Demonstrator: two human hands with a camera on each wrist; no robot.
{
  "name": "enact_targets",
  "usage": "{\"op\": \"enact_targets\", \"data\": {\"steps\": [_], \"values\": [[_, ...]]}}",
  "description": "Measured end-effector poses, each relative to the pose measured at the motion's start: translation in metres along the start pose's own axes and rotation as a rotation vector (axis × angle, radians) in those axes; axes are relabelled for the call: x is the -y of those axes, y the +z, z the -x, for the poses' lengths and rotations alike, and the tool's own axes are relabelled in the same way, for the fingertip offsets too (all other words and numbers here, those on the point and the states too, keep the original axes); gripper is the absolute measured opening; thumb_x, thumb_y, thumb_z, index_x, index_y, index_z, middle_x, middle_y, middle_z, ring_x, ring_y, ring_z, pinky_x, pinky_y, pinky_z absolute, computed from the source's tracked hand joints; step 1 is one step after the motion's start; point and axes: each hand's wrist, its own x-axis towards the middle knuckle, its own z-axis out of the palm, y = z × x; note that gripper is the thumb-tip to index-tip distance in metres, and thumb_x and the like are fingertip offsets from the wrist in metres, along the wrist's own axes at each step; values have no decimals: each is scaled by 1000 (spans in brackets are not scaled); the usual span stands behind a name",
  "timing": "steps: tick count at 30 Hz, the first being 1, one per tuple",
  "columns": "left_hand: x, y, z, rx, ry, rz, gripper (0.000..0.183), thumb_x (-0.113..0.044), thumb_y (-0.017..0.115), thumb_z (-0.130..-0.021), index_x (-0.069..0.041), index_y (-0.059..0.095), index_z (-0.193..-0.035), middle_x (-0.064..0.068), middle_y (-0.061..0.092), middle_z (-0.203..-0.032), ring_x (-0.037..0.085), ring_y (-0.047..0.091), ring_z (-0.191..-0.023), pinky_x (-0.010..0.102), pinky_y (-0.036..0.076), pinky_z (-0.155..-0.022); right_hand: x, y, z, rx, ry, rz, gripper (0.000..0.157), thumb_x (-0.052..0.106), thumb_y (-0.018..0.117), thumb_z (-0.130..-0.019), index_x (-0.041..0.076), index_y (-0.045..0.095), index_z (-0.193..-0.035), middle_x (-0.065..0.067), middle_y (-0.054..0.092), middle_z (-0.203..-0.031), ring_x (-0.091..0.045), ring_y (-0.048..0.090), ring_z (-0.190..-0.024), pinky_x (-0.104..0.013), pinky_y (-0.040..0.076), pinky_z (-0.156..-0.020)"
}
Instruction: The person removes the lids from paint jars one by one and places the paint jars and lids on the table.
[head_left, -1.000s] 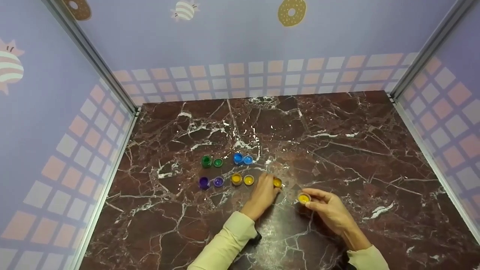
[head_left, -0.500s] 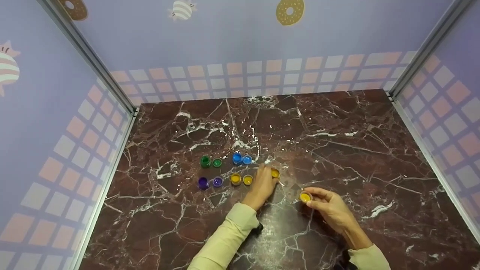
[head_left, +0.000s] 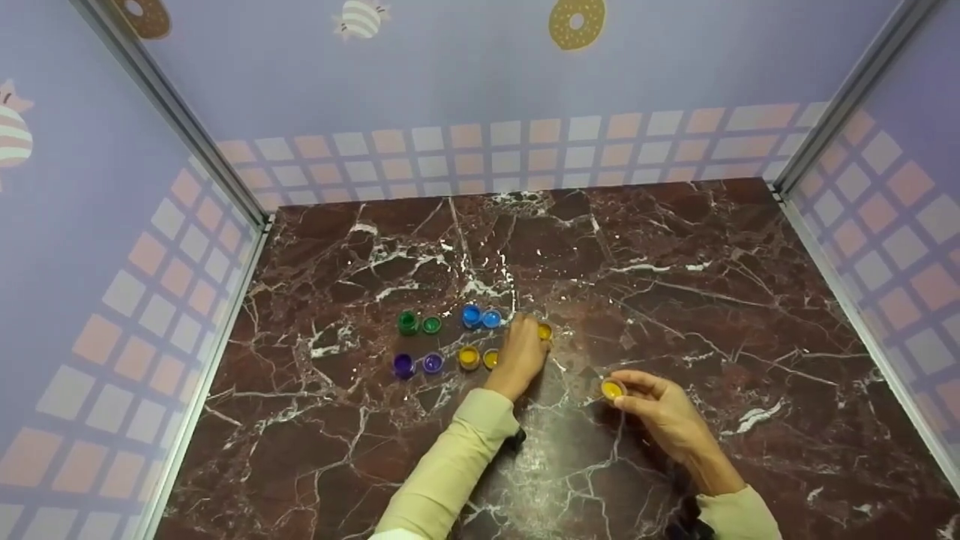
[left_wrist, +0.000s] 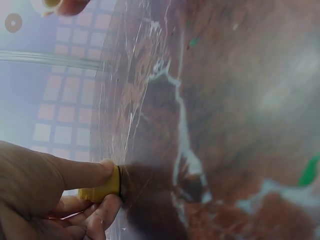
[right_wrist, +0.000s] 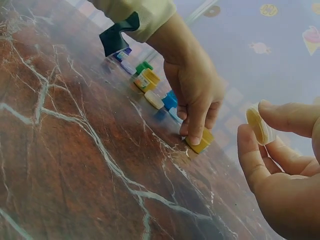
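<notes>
My left hand [head_left: 523, 351] grips a small open yellow paint pot [head_left: 545, 331] at the right end of the group of pots. In the left wrist view the thumb and fingers pinch the sides of this pot [left_wrist: 102, 190], whose base is at the tabletop. Off to the right, my right hand [head_left: 664, 412] pinches a round lid [head_left: 612, 389] between thumb and fingers, its yellow-stained inside facing up and left. The right wrist view shows that lid [right_wrist: 256, 124] held on edge above the table. A second yellow pot [head_left: 468, 357] and its lid [head_left: 490, 359] lie beside my left wrist.
Left of my hands stand an open green pot [head_left: 407, 322] with its lid [head_left: 431, 325], a blue pot [head_left: 471, 316] with its lid [head_left: 491, 319], and a purple pot [head_left: 403, 365] with its lid [head_left: 433, 363]. Patterned panels [head_left: 480, 82] enclose the marbled table [head_left: 675, 232].
My left hand has slid the yellow pot away from me, up level with the blue pot. My right hand has barely moved and still pinches the lid.
</notes>
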Motion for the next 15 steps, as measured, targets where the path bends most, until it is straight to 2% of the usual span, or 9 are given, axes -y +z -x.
{"op": "enact_targets", "data": {"steps": [7, 15], "values": [[1, 1, -14, -26, -14, -24, 20, -3, 82, -80, 4, 69, -93, 19, 64, -97, 38, 69, -90, 44, 56, -82, 1, -1, 1, -16, 2, 15, 38, -19, 65, -88, -15, 61, -125, -8, 72, -111, -16, 69, -102, -25, 54, -90], [2, 2, -25, 1, -89, -27, 20, -6, 82, -84, 4, 69, -95, 19, 64, -102, 38, 70, -91, 44, 56, -83, 4, -3, 0, -1, -28, 30, 38, -19, 64, -88, -19, 58, -126, -8, 72, -111, -16, 70, -100, -25, 55, -89]]}}
